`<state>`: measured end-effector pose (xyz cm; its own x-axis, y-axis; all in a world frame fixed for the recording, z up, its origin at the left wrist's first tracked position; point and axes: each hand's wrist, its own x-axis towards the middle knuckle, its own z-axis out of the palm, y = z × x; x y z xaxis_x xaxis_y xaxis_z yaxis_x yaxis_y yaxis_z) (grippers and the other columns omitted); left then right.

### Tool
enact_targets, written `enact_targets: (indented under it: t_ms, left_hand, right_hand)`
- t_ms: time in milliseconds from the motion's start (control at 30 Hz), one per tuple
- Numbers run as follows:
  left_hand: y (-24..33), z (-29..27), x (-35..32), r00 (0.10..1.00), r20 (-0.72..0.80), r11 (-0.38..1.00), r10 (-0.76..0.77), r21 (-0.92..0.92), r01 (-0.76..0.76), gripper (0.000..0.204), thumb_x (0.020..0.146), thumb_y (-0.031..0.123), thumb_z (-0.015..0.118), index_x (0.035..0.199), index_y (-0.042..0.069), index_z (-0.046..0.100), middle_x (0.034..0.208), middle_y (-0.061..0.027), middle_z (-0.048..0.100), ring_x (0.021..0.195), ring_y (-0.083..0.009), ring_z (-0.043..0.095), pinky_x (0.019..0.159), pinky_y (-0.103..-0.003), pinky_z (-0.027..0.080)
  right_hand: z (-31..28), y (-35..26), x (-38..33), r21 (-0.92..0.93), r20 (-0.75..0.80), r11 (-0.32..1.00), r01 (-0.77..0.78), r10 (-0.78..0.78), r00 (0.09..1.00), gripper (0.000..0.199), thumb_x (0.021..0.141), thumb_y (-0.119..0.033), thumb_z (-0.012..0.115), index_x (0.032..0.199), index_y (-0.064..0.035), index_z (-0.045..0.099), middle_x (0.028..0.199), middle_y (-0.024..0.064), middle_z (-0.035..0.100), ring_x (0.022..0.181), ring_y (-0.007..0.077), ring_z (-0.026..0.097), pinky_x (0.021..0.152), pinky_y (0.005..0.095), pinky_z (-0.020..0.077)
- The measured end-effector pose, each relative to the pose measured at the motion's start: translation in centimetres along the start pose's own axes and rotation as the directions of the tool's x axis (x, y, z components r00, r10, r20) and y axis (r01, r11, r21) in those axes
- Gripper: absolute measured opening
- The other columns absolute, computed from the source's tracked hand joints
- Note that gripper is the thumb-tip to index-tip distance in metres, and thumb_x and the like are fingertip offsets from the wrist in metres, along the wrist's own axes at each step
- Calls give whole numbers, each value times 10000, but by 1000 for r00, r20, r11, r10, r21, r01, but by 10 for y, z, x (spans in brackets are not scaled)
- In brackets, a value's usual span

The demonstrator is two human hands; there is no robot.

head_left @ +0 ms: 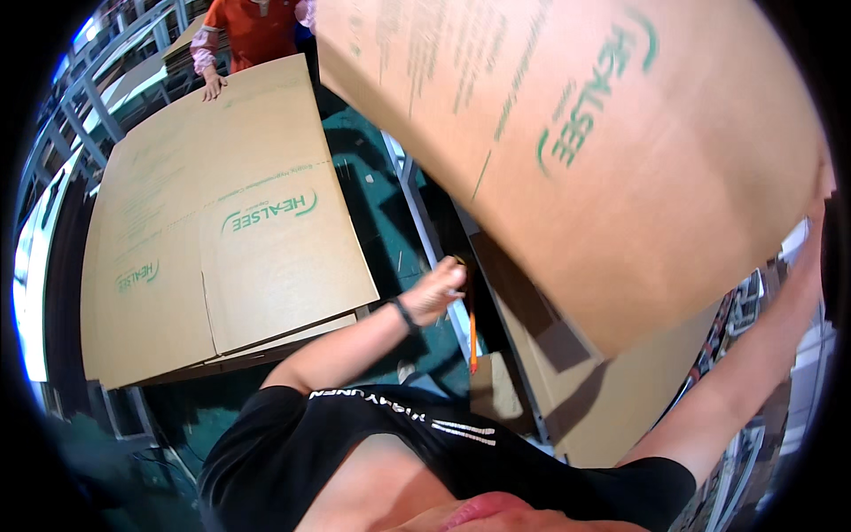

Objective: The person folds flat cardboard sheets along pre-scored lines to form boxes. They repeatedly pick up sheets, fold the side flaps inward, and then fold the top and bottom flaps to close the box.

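Bright overhead light, raised cardboard sheet (585, 151) motion-blurred w/ shadow beneath, heavy fisheye bend, dark rim

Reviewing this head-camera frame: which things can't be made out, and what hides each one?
- Right hand: at the fisheye rim behind the raised cardboard sheet; its grip is unreadable.
- Left hand: closed near the sheet's lower edge, contact unclear.
- Co-worker's hand rests on the flat cardboard stack; the body is cut by the top edge.
- Orange pencil-like item: too small to identify.

My stack of flat cardboard sheets (222, 230) sat on the dark green floor (390, 222), a metal rail (417, 191) lying alongside.
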<state>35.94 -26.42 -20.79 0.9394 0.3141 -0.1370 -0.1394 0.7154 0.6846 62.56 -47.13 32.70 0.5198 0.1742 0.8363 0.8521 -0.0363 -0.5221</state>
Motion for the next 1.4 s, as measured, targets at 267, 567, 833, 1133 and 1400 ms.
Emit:
enact_targets:
  t_ms: [267, 567, 833, 1133, 1400]
  left_hand:
    - [-64, -7, 93, 941, -336, 941, 41, -303, -149, 408, 860, 100, 701, 1227, -24, 573, 1186, -133, 644, 1090, -249, 617, 962, -407, 482]
    - [54, 13, 154, 803, -469, 907, 368, 370, -200, 186, 733, -46, 715, 917, -32, 689, 837, -78, 689, 719, -159, 646, 637, -292, 513]
    - [149, 21, 10, 845, -351, 902, 404, 309, -303, 396, 730, -63, 703, 1119, -43, 631, 1009, -109, 691, 924, -206, 666, 875, -337, 524]
    - [295, -155, -416, 463, -619, 755, 634, 625, -199, 322, 816, 122, 684, 1081, -48, 614, 956, -108, 685, 845, -184, 676, 778, -332, 554]
    - [295, -308, -710, 169, -607, -48, 776, 211, 976, 480, 854, 253, 599, 1280, 40, 537, 1166, -243, 618, 1053, -370, 611, 932, -442, 489]
  right_hand:
    - [8, 497, -179, -165, 6, 593, -788, 800, 600, 496, 949, -352, 594, 1224, 55, 525, 1111, 140, 627, 984, 245, 607, 856, 412, 521]
    - [160, 521, -424, 148, 469, -59, -987, 883, 17, 583, 947, -451, 509, 1348, -31, 466, 1308, 159, 551, 1192, 323, 536, 963, 503, 473]
    - [189, 351, -390, 557, 679, -340, -757, 711, 180, 517, 894, -364, 480, 1320, -73, 503, 1286, 137, 566, 1179, 339, 542, 970, 503, 475]
    - [284, 0, -578, 235, 970, -483, -844, 171, 172, 552, 668, 103, 640, 1180, -94, 582, 1051, 50, 614, 951, 209, 623, 823, 384, 549]
    - [319, -333, -793, -461, 755, 60, -885, -497, -427, 438, 945, -282, 613, 1205, 59, 528, 1100, 193, 628, 899, 270, 671, 781, 400, 575]
